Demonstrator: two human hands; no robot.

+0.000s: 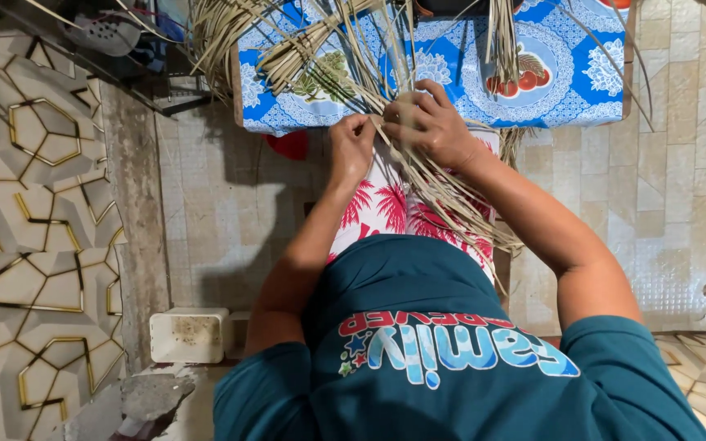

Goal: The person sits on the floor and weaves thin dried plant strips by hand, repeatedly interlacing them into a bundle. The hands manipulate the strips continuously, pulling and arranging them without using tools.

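A small table (590,98) covered in a blue cloth printed with fruit and flowers stood against the pale tiled floor (680,180), and across it sprawled a loose fan of dried palm strips (320,57), some already plaited into a flat band, the rest trailing off the near edge and down over the person's lap. The person sat close, in a teal shirt, with red-and-white patterned fabric (386,204) over the knees, and a bundle of the same tan strips ran down past the right forearm towards the floor. To one side a cream plastic box (189,335) sat beside the patterned wall. Both hands met at the table's near edge: the right hand (435,122) was curled over a gathered cluster of strips, fingers bent and pressing them down, while the left hand (351,147) was closed in a pinch on a strip or two just beside it. The strips looked light, thin and springy, stiff along their length yet easy to fold, and likely to split or crack if creased sharply. They seemed best gripped near the crossing point, flat between thumb and fingertips, since the free ends would whip about.
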